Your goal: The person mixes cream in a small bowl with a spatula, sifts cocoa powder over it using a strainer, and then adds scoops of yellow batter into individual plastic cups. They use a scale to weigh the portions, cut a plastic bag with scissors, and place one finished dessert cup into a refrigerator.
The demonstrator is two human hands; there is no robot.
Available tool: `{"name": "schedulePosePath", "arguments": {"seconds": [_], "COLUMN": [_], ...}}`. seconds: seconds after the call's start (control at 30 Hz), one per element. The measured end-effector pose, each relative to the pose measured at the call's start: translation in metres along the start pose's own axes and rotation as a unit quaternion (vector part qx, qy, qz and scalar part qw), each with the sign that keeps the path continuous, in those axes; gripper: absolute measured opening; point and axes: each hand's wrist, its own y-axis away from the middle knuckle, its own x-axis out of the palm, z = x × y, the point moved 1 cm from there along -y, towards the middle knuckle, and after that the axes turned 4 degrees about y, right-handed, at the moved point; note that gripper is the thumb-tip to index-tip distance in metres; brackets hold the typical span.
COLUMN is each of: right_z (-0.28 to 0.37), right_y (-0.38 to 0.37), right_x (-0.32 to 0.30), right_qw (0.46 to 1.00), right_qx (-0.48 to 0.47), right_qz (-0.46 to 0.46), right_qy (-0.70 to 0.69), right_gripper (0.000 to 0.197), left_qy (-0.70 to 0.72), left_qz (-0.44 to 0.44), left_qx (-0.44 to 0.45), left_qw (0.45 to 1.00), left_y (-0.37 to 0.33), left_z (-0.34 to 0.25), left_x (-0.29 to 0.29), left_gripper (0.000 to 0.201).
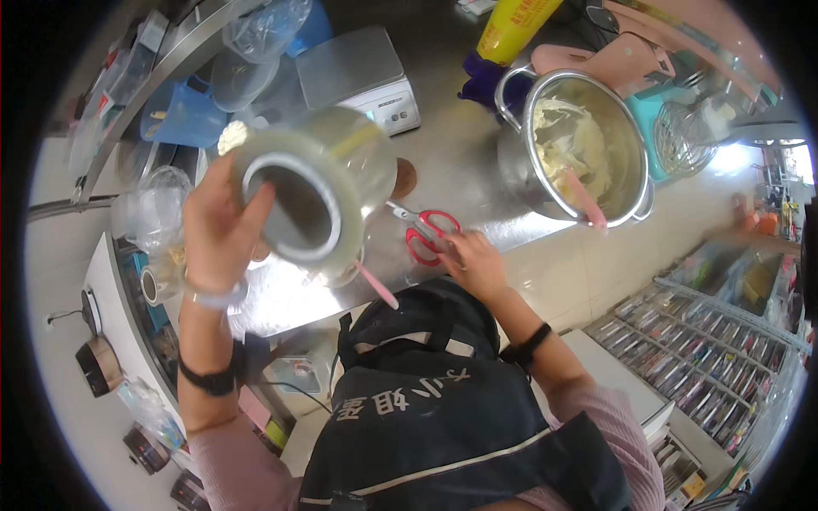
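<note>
My left hand (220, 226) grips a wide roll of clear plastic film (349, 213), held tilted above the steel table with the thumb over the rim of its pale core. Red-handled scissors (423, 237) point up and left beside the roll, and my right hand (477, 264) has its fingers closed at their handles. Below the roll, a pink-handled tool (377, 286) sticks out toward me; the roll hides its other end. Part of a brown round thing (406, 178) shows at the roll's right edge.
At the right stands a steel pot (511, 170) holding pale cream and a pink spatula (584, 198). Farther back are a kitchen scale (354, 72), a yellow bag (515, 30) and a wire whisk (684, 140). A blue container (183, 115) is at the left. The steel table's (290, 311) front edge runs before me.
</note>
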Motion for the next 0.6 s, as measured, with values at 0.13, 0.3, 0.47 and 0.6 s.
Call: {"name": "schedulePosePath", "arguments": {"seconds": [0.13,0.3,0.47,0.6], "right_z": [0.001,-0.042,-0.076,-0.064], "right_y": [0.001,0.055,0.046,0.035], "right_x": [0.039,0.031,0.009,0.007], "right_qw": [0.998,0.992,0.992,0.993], "right_qx": [-0.007,-0.037,-0.019,0.055], "right_qz": [0.013,-0.036,-0.072,-0.075], "right_qy": [0.066,0.113,0.105,0.072], "right_gripper": [0.040,0.034,0.029,0.028], "left_qy": [-0.044,0.001,-0.045,-0.078], "left_qz": [-0.009,0.028,0.080,0.104], "left_qx": [-0.027,-0.124,-0.106,-0.131], "left_qw": [0.999,0.992,0.990,0.983], "left_y": [0.076,0.148,0.191,0.205], "left_z": [-0.010,-0.007,0.011,0.012], "left_x": [-0.028,-0.031,-0.003,0.033], "left_gripper": [0.040,0.039,0.041,0.042]}}
